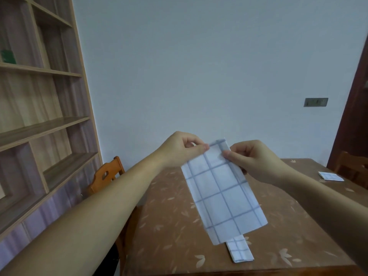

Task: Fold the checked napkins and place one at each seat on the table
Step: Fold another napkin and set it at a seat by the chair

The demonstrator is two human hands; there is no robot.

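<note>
left grip: your left hand (179, 150) pinches the top left corner of the long napkin (221, 194) between thumb and fingertips.
right grip: your right hand (253, 160) pinches the top right edge of the same napkin, fingers curled.
long napkin: white with blue checks, folded into a strip; you hold it in the air above the bench (169, 236), hanging at a tilt.
small folded napkin (240, 251): flat on the bench near your edge, its far end hidden behind the strip.
far napkin (330, 175): folded, on the bench's right side, near the right chair (350, 168).
bench cover: brown cloth with leaf print.
left chair (107, 174): at the bench's left side, by the shelf (39, 126).
</note>
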